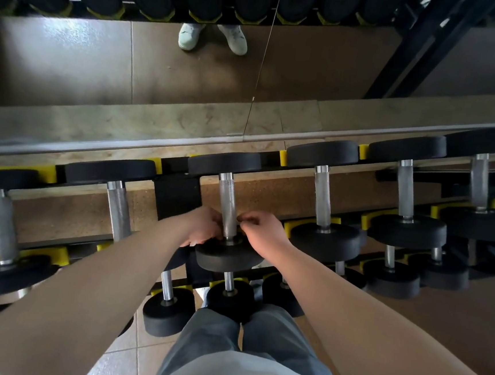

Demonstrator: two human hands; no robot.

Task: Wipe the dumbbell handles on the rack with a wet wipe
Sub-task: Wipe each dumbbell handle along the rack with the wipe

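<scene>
Forearms are stretching from me over grey trousers (212, 334). My left hand (203, 228) is curling its fingers round the handle's (228, 197) near end; my right hand (261, 233) is pinching just beside it, on what I cannot tell. Other dumbbells (323, 200) are crowding both sides on the rack (177, 193).
</scene>
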